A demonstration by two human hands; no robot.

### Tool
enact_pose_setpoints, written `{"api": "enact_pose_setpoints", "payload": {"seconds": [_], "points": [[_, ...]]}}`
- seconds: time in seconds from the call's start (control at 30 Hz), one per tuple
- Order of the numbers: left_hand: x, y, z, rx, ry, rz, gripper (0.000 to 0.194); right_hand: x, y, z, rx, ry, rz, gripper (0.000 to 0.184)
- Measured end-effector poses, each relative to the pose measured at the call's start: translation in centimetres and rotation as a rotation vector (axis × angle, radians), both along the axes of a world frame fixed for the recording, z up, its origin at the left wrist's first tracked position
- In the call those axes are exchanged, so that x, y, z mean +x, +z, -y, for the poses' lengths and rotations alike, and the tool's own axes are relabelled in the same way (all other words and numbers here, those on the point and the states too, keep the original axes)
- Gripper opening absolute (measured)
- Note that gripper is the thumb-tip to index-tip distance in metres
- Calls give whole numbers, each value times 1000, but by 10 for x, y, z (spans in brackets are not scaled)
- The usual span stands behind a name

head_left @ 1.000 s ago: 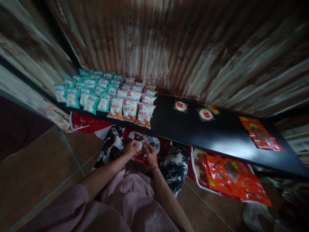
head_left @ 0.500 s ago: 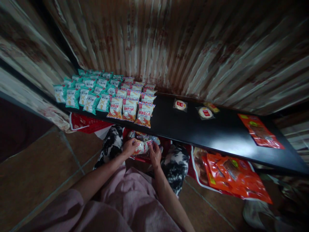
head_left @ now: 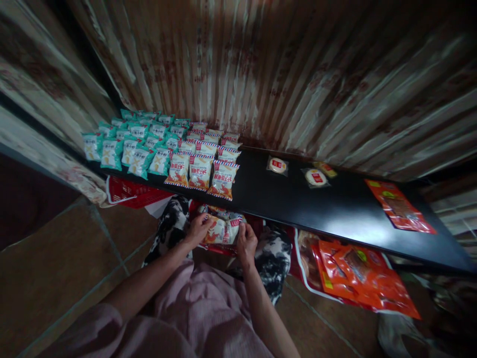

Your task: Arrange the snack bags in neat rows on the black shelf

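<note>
A white and orange snack bag [head_left: 222, 230] is stretched sideways between my two hands, above a red basket [head_left: 219, 250] between my knees. My left hand [head_left: 197, 231] pinches its left end. Its right end, with a striped edge, is gripped by my right hand [head_left: 246, 243]. More packets lie in the basket behind the bag, partly hidden by it. Just beyond, on the black shelf [head_left: 261, 194], several matching white and orange bags [head_left: 201, 171] stand in rows. Teal and white bags [head_left: 139, 160] stand in rows to their left.
Two round white packets [head_left: 278, 165] and a small yellow packet [head_left: 325, 169] lie right of the bags. Farther right lies a flat orange packet [head_left: 400, 205]. Below the shelf, another basket holds orange packets [head_left: 365, 273]; a red basket [head_left: 126, 191] stands at left. A patterned curtain [head_left: 238, 74] hangs behind.
My hands have moved apart, the right one going outward. The bag, bunched and mostly covered before, now lies spread out flat between them. The bags on the shelf stay put.
</note>
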State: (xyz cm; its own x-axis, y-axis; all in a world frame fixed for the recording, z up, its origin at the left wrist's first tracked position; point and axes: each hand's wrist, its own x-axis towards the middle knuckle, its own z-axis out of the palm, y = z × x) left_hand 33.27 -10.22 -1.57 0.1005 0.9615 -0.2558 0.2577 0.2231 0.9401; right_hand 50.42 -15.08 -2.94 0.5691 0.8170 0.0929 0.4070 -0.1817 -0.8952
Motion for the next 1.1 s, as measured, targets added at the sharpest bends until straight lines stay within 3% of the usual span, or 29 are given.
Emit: {"api": "enact_pose_setpoints", "payload": {"seconds": [0.3,0.57,0.77,0.9,1.0,1.1], "points": [[4,10,12,-123,78,259,28,17,44,-7,-22,46,293,55],[3,18,18,-244,42,382,38,30,70,-22,20,223,318,45],[0,17,22,-269,-135,333,28,37,79,-31,-27,459,422,40],[3,19,20,-203,-310,140,28,34,78,-32,-44,532,460,38],[3,30,15,-148,-415,34,30,31,78,-32,-72,553,447,36],[2,46,11,-134,-504,158,49,29,80,-33,-79,572,431,33]]}}
